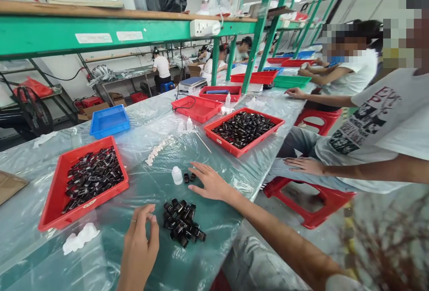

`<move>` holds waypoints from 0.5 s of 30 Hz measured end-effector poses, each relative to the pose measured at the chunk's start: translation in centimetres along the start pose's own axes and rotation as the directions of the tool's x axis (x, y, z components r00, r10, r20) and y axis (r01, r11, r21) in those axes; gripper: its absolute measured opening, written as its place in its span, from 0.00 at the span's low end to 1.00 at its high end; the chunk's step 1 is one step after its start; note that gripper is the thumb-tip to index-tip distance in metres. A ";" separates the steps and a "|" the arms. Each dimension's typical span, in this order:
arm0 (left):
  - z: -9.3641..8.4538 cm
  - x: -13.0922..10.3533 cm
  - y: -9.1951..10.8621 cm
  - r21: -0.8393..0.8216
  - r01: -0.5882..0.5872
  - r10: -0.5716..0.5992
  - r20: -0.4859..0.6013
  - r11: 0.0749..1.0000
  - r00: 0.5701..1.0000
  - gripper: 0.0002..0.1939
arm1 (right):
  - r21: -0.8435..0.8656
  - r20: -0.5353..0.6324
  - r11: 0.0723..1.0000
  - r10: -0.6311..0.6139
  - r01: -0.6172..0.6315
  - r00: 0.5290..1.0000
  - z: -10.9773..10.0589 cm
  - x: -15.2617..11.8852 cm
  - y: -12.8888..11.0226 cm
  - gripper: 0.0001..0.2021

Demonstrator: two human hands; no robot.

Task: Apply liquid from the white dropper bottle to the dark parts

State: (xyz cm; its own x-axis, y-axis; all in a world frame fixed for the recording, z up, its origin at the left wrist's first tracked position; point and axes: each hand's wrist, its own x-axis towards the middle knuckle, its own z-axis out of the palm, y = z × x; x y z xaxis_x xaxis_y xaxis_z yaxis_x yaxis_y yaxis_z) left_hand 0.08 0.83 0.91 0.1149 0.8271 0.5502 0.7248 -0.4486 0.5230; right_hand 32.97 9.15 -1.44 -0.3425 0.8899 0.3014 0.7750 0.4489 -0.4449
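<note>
A pile of small glossy black plastic parts (182, 221) lies on the plastic-covered table in front of me. Just left of that pile is my left hand (141, 237), its fingers loosely bent, thumb apart, with nothing visible in them. My right hand (210, 183) reaches in from the right above the pile, fingers spread and holding nothing I can see. Its fingertips are beside a couple of loose black parts (187, 178), which they partly cover. A small white plastic bottle (177, 175) stands upright to the left of these.
Red trays full of black parts stand at left (122, 179) and right (239, 151). Behind are a blue tray (110, 122), an empty red tray (197, 108), a thin stick (203, 142) and white scraps (157, 150). A co-worker (365, 116) sits at right; a green shelf (161, 31) overhangs.
</note>
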 end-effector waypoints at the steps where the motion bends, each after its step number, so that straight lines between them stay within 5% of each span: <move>1: 0.2 0.0 -0.3 0.000 0.000 0.000 0.000 1.000 1.000 0.13 | 0.003 0.039 0.999 -0.032 0.032 0.999 0.0 0.6 0.5 0.37; 7: 1.3 -0.4 -2.0 -0.016 0.052 -0.051 0.046 0.999 0.998 0.15 | 0.018 0.129 0.993 -0.120 0.119 0.984 0.7 -0.4 -0.4 0.36; 15: 1.0 0.5 -0.1 -0.053 0.063 -0.064 -0.005 0.997 0.998 0.15 | 0.098 0.121 0.986 -0.145 0.134 0.982 2.8 -6.8 -5.9 0.41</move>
State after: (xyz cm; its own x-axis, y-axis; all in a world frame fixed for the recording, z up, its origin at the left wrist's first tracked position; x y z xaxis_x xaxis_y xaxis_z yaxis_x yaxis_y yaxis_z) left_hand 0.76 1.60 0.44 0.0654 0.8524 0.5187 0.6936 -0.4126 0.5905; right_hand 29.20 0.69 -3.24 -0.5133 0.8184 0.2582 0.6661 0.5697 -0.4814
